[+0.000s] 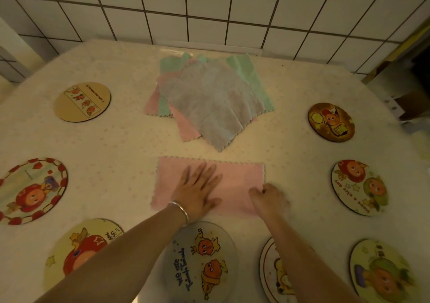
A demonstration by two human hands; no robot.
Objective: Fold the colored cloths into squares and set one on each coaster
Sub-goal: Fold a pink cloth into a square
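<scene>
A pink cloth (pixel 239 177), folded into a wide rectangle, lies on the table in front of me. My left hand (pixel 197 190) presses flat on its left half, fingers spread. My right hand (pixel 267 199) pinches the cloth's lower right corner. Behind it sits a loose pile of cloths (pixel 209 98): a grey one on top, pink and green ones beneath. Round picture coasters ring the table: far left (pixel 82 102), left (pixel 32 190), near left (pixel 76 256), near centre (pixel 202 263), near right (pixel 272 272) partly under my right forearm, far near right (pixel 384 272), right (pixel 360 187), far right (pixel 331 122).
A pale dotted tablecloth (pixel 116 149) covers the table. A white tiled wall (pixel 209 7) runs along the far edge. At the right edge the table ends by a dark gap with a cardboard box (pixel 409 107).
</scene>
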